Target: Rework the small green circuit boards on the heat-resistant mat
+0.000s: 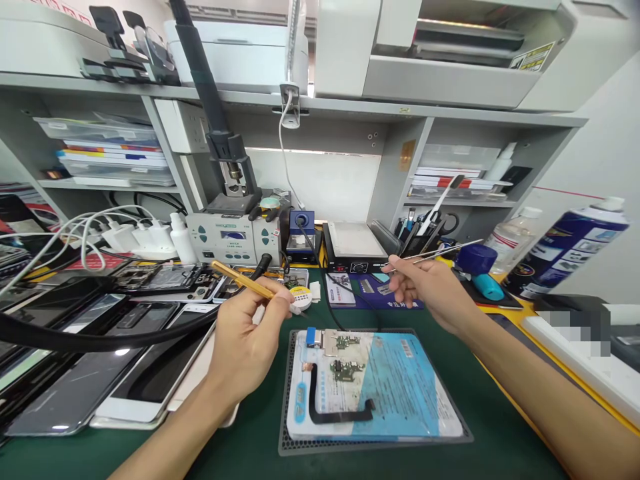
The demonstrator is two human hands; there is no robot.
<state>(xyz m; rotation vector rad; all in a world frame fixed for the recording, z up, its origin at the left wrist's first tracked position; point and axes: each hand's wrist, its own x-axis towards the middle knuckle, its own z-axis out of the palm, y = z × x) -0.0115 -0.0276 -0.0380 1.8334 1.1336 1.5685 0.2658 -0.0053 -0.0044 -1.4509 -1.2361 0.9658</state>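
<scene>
- A row of phones, some with their backs off, lies along the left edge of the desk, with white chargers and cables behind them.
- The left hand is raised over the desk; its fingers are pinched round a yellow-handled tool, the tip pointing right, close to a small round tin.
- Behind it stands a rework station; its dark hose runs across the phones.
- In the middle, a blue work mat rests on a dark perforated pad. On it lie two small green circuit boards, a metal shield and a black flex cable, all loose and apart. Judging by that, the parts are laid out but not yet joined or fitted.
- The right hand hovers above the mat's far edge, fingers pressed on metal tweezers, which point right and seem to hold nothing.
- A pen holder on the right holds brushes and scissors.
- A clear bottle shows liquid; beside it leans a blue spray can.
</scene>
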